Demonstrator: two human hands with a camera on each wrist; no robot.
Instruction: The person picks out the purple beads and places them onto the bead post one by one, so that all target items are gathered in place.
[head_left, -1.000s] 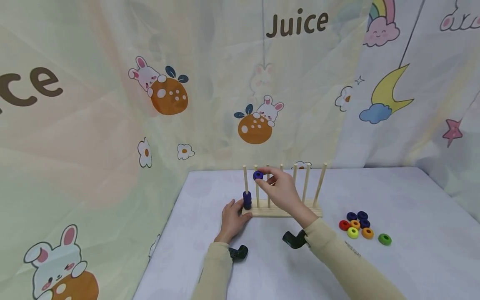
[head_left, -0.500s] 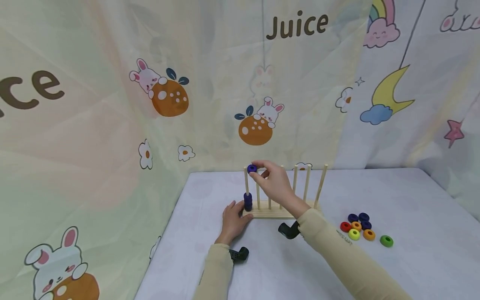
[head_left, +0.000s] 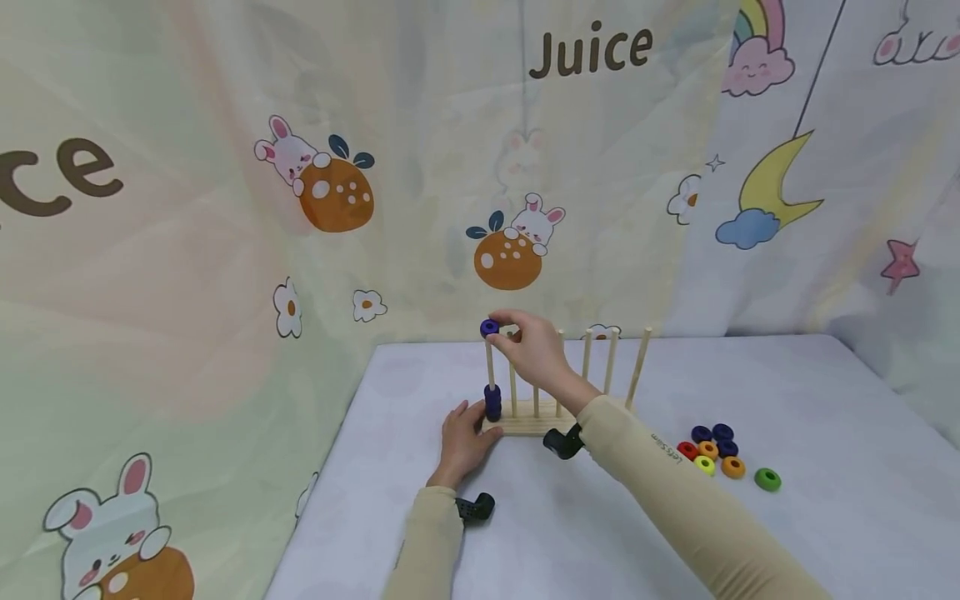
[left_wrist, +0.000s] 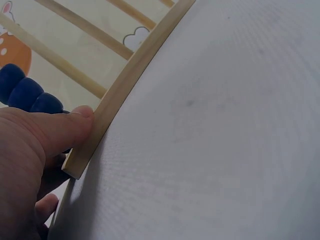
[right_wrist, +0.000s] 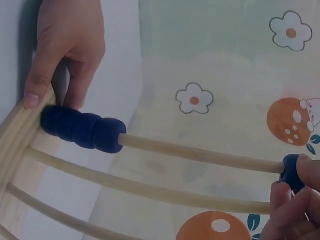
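The left forearm [head_left: 426,533] is extended forward in a beige sleeve [head_left: 435,504], and the left hand [head_left: 463,442] is held low, with the left thumb [left_wrist: 65,129] spread opposite the left fingers [head_left: 459,414], which are partly hidden in the left wrist view. The right forearm [head_left: 667,479], likewise sleeved, is angled forward and leftward. The right hand [head_left: 534,346] is raised above the left, its right thumb [head_left: 498,342] and right index finger [head_left: 512,317] bent into a pinch.
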